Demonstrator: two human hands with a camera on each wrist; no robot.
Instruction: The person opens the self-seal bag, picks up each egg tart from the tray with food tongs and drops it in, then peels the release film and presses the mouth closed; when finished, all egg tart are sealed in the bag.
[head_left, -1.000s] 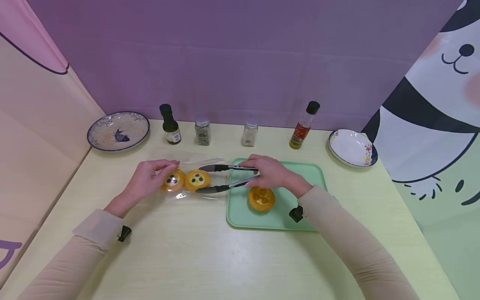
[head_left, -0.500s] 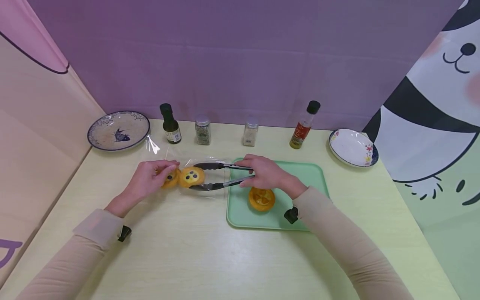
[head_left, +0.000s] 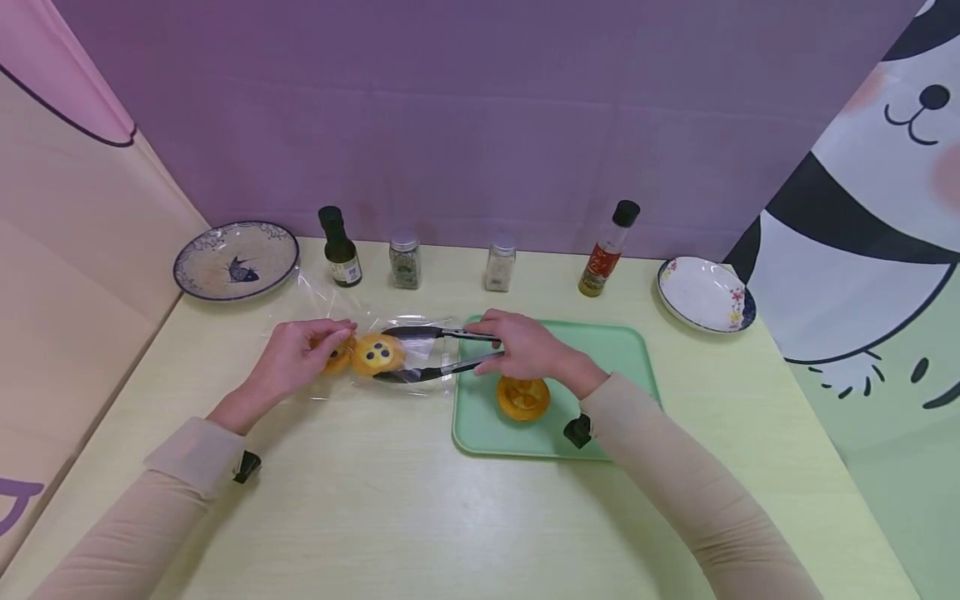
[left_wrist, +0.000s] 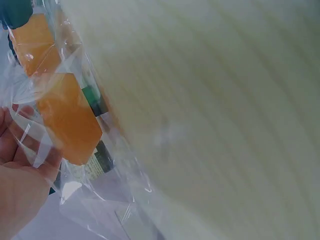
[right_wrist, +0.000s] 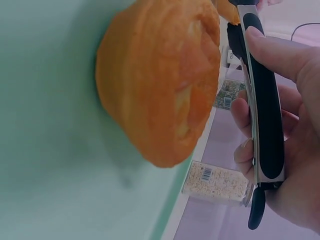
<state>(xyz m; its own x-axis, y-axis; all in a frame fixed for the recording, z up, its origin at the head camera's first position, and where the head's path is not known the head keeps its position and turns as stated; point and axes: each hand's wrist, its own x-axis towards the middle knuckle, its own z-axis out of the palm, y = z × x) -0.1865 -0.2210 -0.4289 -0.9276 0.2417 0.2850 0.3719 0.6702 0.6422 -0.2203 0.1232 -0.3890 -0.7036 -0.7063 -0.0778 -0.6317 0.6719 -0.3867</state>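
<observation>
A purple cloth backdrop (head_left: 450, 150) fills the top of the frame above a pale wood-grain worktop (head_left: 390, 517) (a cartoon animal print (head_left: 862, 183) grins at upper right). Right of centre lies a light-green rectangular plastic tray (head_left: 480, 435); left of it, a clear plastic bag (left_wrist: 87, 200). The left hand (head_left: 288, 358) appears to pinch the bag, its grip nearly closed; the right hand (head_left: 525, 346) has its grip curled round black-and-silver metal tongs (right_wrist: 269, 115), their arms spread. At centre left, the tips flank a round golden tart with dark spots (head_left: 377, 356), contact unclear; a plainer golden tart (head_left: 523, 400) sits on the tray. The step looks to be grasping the bagged tart; next calls for a gentle squeeze, bag steadied.
</observation>
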